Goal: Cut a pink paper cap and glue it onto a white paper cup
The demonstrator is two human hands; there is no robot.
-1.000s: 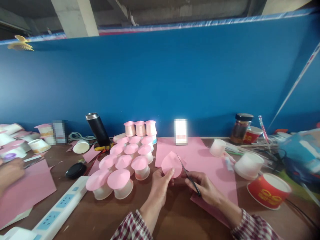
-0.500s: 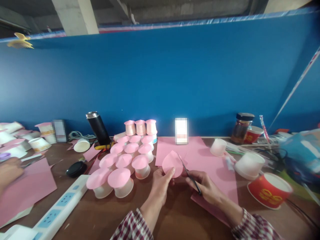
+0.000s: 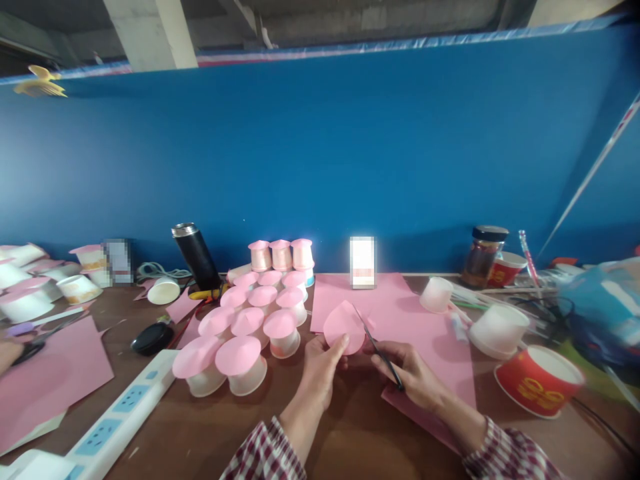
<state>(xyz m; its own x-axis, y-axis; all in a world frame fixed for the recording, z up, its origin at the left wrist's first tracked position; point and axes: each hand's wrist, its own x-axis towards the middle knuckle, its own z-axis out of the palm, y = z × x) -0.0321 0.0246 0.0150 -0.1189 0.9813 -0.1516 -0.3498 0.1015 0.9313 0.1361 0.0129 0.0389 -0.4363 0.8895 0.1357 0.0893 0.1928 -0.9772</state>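
Note:
Between the thumb and fingers of my left hand (image 3: 324, 365) is a rounded piece of pink paper (image 3: 343, 327) with a pointed top. My right hand (image 3: 407, 370) is closed on a pair of dark scissors (image 3: 381, 357). Their blades lie along the right edge of the paper, pointing up and left. Pink sheets (image 3: 395, 320) lie flat on the table behind and under my right hand. Left of my hands stand several upturned paper cups (image 3: 285, 343) with pink cone-shaped paper tops (image 3: 239, 355).
A white power strip (image 3: 125, 407) and black lid (image 3: 153, 339) lie to the left, near a black flask (image 3: 195, 260). A phone (image 3: 363, 263) leans at the blue partition (image 3: 350, 153). A red paper cup (image 3: 540, 380) stands right. A co-worker's hand (image 3: 9, 353) holds scissors far left.
My hands and the pink paper have barely moved; the scissors remain at its right edge. At far left, the co-worker's hand has shifted left and the scissors there show more clearly.

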